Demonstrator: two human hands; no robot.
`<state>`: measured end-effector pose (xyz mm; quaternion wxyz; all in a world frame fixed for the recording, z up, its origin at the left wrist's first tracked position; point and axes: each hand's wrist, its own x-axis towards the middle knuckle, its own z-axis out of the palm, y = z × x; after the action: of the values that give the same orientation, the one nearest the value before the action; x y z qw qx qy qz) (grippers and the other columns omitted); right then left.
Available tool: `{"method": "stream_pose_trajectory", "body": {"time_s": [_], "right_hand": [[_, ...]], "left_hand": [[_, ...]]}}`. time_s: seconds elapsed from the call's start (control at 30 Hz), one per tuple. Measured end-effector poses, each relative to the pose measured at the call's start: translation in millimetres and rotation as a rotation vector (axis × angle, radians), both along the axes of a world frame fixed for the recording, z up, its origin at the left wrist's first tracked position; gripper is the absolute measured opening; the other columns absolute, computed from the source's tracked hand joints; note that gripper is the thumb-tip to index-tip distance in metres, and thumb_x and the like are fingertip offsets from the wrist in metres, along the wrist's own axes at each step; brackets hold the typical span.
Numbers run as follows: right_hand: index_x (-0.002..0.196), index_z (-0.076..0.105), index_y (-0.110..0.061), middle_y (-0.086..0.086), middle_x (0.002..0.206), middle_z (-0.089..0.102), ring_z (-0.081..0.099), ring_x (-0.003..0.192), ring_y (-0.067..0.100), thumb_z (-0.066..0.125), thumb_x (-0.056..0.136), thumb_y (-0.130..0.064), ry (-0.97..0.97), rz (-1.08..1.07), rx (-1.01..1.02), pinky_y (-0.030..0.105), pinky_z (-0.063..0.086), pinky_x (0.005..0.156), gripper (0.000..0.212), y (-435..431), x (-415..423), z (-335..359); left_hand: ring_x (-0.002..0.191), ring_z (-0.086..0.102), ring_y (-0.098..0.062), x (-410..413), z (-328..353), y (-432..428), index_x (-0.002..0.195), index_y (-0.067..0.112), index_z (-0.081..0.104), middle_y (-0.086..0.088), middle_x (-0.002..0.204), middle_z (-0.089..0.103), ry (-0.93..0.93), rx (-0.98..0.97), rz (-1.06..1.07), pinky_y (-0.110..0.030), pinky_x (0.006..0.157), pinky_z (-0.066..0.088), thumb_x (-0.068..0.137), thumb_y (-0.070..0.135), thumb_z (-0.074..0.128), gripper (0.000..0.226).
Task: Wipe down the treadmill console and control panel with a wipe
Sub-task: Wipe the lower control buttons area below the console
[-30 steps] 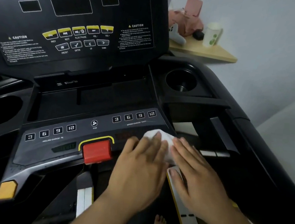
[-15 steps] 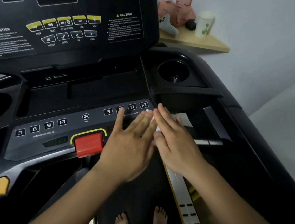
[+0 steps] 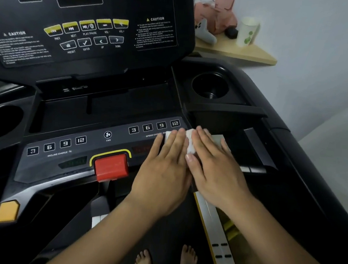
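Wipe (image 3: 190, 142) | under left hand (image 3: 163, 173), right hand (image 3: 214, 171) | control panel (image 3: 96, 146) | cup holder (image 3: 221, 83) near

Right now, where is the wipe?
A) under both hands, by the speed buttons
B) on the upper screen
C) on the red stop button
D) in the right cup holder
A: the white wipe peeks out between the left hand and right hand, whose straight fingers press it onto the panel beside the speed buttons.

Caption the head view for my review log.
Left hand and right hand press a wipe on the control panel, right of the red button.
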<state>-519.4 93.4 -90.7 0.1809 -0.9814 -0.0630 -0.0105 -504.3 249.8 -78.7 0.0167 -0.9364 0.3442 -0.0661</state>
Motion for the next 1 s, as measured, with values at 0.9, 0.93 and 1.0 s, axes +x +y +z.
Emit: {"method": "stream_pose_trajectory", "body": {"time_s": [0.9, 0.93, 1.0], "right_hand": [[0.154, 0.014, -0.015, 0.002, 0.162, 0.012, 0.003, 0.149, 0.006, 0.009, 0.101, -0.056, -0.033, 0.001, 0.054, 0.033, 0.004, 0.12, 0.067, -13.6, -61.6, -22.2], [0.154, 0.013, -0.015, 0.002, 0.162, 0.012, 0.003, 0.149, 0.007, 0.008, 0.101, -0.056, -0.025, 0.001, 0.046, 0.035, 0.004, 0.12, 0.067, -14.3, -61.3, -22.4], [0.154, 0.004, -0.019, -0.001, 0.163, 0.004, -0.004, 0.148, 0.004, 0.0, 0.098, -0.06, -0.008, 0.007, 0.045, 0.037, 0.002, 0.121, 0.069, -9.9, -46.5, -19.0]], "left_hand": [[0.15, -0.002, -0.042, -64.8, -46.4, -33.5, 0.153, -0.004, 0.012, -0.027, 0.161, -0.001, 0.01, -0.058, 0.042, -0.055, 0.119, 0.013, 0.101, 0.039, 0.025, 0.069], [0.15, -0.003, -0.041, -64.6, -45.7, -35.3, 0.154, -0.003, 0.011, -0.027, 0.162, -0.004, 0.004, -0.049, 0.049, -0.055, 0.119, 0.011, 0.101, 0.04, 0.026, 0.07], [0.149, -0.011, -0.041, -55.8, -40.7, -36.9, 0.154, -0.002, 0.002, -0.026, 0.161, -0.011, -0.015, -0.022, 0.069, -0.056, 0.12, 0.004, 0.1, 0.042, 0.032, 0.076]]}}
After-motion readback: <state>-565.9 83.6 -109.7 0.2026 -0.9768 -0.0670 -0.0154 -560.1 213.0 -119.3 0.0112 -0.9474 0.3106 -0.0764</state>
